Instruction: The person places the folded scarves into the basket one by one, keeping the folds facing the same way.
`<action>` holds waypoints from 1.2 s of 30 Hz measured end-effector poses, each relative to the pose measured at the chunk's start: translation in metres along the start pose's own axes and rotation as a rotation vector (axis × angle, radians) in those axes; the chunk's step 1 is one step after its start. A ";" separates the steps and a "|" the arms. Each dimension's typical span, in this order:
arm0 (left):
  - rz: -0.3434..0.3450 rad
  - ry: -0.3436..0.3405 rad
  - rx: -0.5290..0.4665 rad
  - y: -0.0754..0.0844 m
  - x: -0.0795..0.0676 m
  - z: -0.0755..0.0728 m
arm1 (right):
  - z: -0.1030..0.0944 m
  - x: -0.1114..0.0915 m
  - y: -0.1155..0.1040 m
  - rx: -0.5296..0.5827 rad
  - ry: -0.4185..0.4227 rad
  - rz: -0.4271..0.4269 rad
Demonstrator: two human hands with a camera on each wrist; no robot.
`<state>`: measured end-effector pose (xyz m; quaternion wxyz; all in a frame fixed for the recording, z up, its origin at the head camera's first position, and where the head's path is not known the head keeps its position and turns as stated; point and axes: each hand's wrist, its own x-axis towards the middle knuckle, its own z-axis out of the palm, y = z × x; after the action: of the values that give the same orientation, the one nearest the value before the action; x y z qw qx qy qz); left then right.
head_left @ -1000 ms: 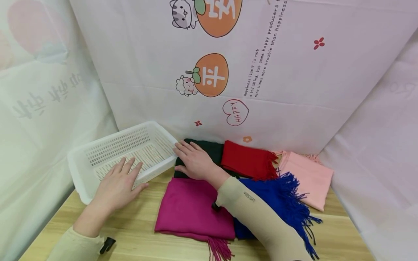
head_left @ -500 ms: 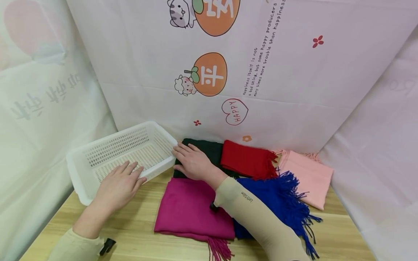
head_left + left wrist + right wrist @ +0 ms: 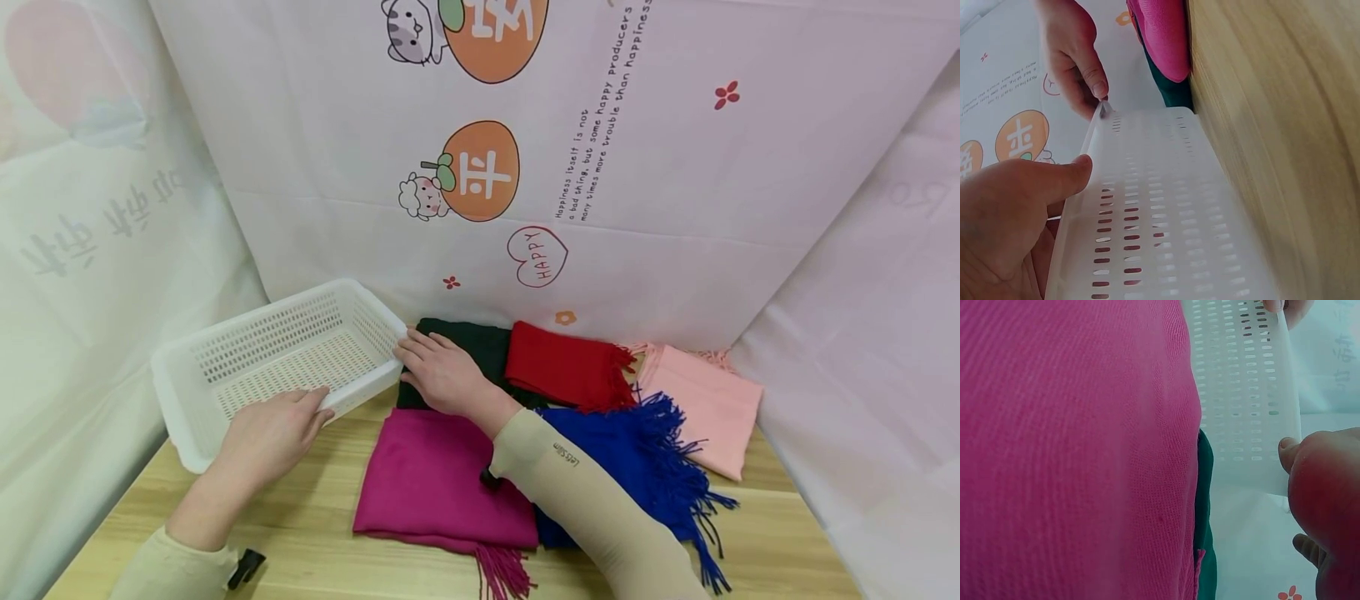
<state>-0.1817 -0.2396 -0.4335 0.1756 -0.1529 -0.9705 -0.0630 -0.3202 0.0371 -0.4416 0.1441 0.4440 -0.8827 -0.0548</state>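
A white plastic basket [image 3: 367, 389] with slotted walls stands at the left on the table, nothing inside it. My left hand [image 3: 266, 437] grips its near long rim, fingers over the inside and thumb on the outer wall; the left wrist view shows this thumb [image 3: 1075, 175] on the rim. At the right front corner, my right hand [image 3: 446, 375] holds the rim between thumb and fingers, partly hiding a folded dark green scarf [image 3: 480, 346]. A folded magenta scarf [image 3: 442, 483] lies below the right forearm and fills much of the right wrist view.
Right of the green scarf lie a folded red scarf [image 3: 566, 367], a fringed blue scarf [image 3: 637, 467] partly under the right sleeve, and a pink scarf [image 3: 705, 408]. Printed white cloth [image 3: 637, 283] walls in the wooden table [image 3: 300, 508] at the back and sides.
The left hand's spread fingers have come down and curled over the basket's near rim, thumb closing against the outer wall. My right hand stays at the corner, its fingers settling slightly.
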 end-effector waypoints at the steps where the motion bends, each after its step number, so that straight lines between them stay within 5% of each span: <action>1: -0.001 0.000 0.002 0.000 0.000 0.000 | 0.000 0.000 0.000 0.002 0.001 0.001; 36: -0.051 -0.101 -0.035 -0.011 -0.007 -0.008 | -0.001 -0.007 -0.013 0.064 0.132 -0.025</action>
<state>-0.1766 -0.2532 -0.4291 0.1221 -0.1342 -0.9804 -0.0764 -0.3064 0.0351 -0.4452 0.1871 0.4619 -0.8670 0.0009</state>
